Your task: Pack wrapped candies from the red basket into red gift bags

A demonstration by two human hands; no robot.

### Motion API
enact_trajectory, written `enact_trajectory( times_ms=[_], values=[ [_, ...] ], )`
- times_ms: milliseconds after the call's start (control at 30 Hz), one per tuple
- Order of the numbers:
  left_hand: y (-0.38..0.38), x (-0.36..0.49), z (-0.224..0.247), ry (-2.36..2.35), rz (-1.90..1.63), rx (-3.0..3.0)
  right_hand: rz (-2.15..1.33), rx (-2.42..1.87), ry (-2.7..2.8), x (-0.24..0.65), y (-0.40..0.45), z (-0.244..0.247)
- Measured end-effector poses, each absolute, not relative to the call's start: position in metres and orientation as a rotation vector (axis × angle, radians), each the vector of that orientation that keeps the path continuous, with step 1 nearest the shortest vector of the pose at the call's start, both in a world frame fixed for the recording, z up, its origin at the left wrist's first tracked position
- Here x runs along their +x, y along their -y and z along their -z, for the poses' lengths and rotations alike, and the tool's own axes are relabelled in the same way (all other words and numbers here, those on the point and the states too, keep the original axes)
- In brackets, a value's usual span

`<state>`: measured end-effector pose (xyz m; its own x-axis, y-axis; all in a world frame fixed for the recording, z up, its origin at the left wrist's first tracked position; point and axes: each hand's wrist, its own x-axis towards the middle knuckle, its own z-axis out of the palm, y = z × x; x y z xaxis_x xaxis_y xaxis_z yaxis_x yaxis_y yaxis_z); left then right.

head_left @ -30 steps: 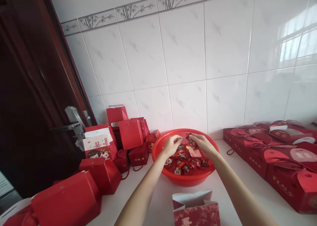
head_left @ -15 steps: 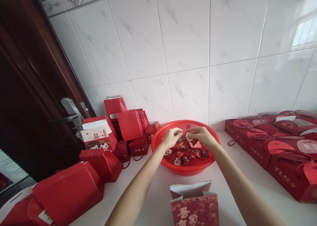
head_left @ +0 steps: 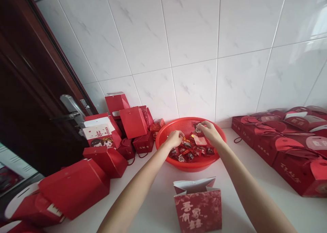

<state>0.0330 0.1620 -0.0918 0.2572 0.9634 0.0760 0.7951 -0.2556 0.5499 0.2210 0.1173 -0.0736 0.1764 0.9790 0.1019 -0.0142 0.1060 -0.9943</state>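
Observation:
A red plastic basket on the white surface holds several small wrapped candies and a pink card. My left hand is over the basket's left part, its fingers curled together; whatever they may hold is hidden. At the back right of the basket, my right hand pinches a dark-wrapped candy with a white label. Nearer to me, between my forearms, a red patterned paper bag stands upright with its top open.
Plain red boxes and smaller red boxes crowd the left side. Rows of dark red gift boxes line the right. Behind is a tiled wall; a dark door with a metal handle is at left.
My right hand has moved slightly right and up with the labelled candy, away from my left hand. My left hand's fingers have curled in lower over the candies. The view has tilted down a little.

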Motion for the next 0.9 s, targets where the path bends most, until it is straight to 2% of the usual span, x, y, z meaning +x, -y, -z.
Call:
enact_trajectory(
  times_ms=[400, 600, 767, 900],
  values=[
    [-0.202, 0.049, 0.087, -1.613, -0.185, 2.065, -0.972, -1.117, 1.123, 0.222, -0.121, 0.073],
    [-0.206, 0.043, 0.089, -1.449, -0.418, 1.972, -1.045, -1.058, 1.124, 0.221, -0.121, 0.071],
    [-0.202, 0.036, 0.074, -1.116, -0.757, 1.860, -1.029, -1.067, 1.049, 0.222, -0.126, 0.074],
    [-0.196, 0.036, 0.067, -0.901, -0.889, 1.745, -0.966, -1.078, 0.998, 0.226, -0.128, 0.079]
  ],
)
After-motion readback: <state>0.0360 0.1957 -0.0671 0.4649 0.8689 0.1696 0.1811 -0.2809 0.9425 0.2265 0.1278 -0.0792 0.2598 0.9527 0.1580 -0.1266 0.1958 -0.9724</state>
